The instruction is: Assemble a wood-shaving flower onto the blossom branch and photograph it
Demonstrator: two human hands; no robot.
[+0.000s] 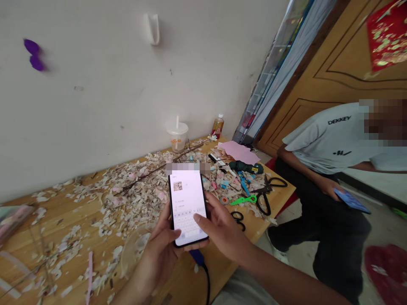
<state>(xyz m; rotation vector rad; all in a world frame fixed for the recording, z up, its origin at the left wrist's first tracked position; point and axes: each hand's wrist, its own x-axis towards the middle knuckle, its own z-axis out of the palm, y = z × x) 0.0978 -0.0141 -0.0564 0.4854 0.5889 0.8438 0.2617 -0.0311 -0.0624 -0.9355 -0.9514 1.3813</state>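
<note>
phone (pixel 187 206) above table (pixel 63 212), cup (pixel 177 135) behind it by wall (pixel 95 84), scissors (pixel 267 192) to its right

I see bare wood on the wooden bench (pixel 47 212) at the near left, so hands could pass there. Pale paper scraps (pixel 127 190) cover the middle. At the right end, big black scissors (pixel 267 192), a green plastic tool (pixel 243 200) and a dark green drill (pixel 244 167) block the way.
</note>
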